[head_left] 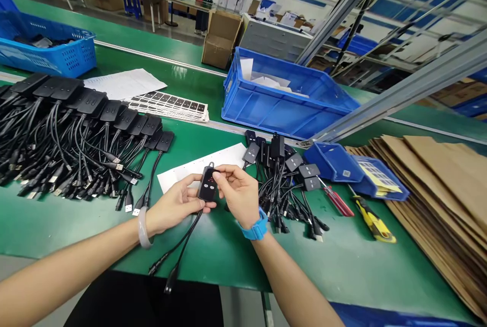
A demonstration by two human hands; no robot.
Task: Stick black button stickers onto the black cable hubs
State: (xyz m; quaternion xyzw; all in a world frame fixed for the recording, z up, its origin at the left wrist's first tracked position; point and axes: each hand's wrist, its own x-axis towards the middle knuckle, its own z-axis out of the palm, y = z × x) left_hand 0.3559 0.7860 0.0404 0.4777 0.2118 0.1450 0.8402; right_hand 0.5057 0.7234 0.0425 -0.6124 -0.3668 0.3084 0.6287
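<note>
A small black control box [207,185] with two light oval marks on its face is held upright over the near part of the bench. My left hand [178,199] grips it from the left side and below, fingers closed round its edge. At its upper right, my right hand [239,192] pinches the box, the thumb pressed on the face. Two black cables [186,241] hang from its lower end toward the bench edge. Behind the hands lies a white sheet [175,177]. Similar boxes with cables form a pile [279,180] on the right and a larger pile [83,129] on the left.
Label sheets [171,104] and paper [125,82] lie at back left, near a blue basket [76,53]. A large blue bin [281,106] stands behind. To the right are small blue trays [335,162], a red-handled screwdriver [338,201], a yellow cutter [375,220] and stacked cardboard [441,180].
</note>
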